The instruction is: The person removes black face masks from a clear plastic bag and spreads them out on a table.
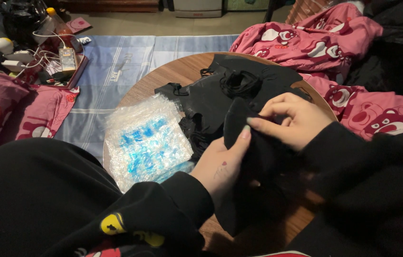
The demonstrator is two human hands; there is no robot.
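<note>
My left hand (223,162) grips a black cloth piece (239,123) from below, thumb pressed on its front. Just to the right, my right hand (292,119) pinches the same black piece at its upper edge. Both hands hover over a round wooden table (163,76). A heap of more black fabric pieces with elastic loops (230,85) lies on the table behind my hands. To the left of my left hand rests a stack of clear plastic packets with blue print (147,138).
Pink cartoon-print bedding (334,43) lies at the right and back right. A pink cushion (6,109) is at the left. A tray with a charger, cables and small items (63,62) stands at the far left on a blue striped mat (116,62).
</note>
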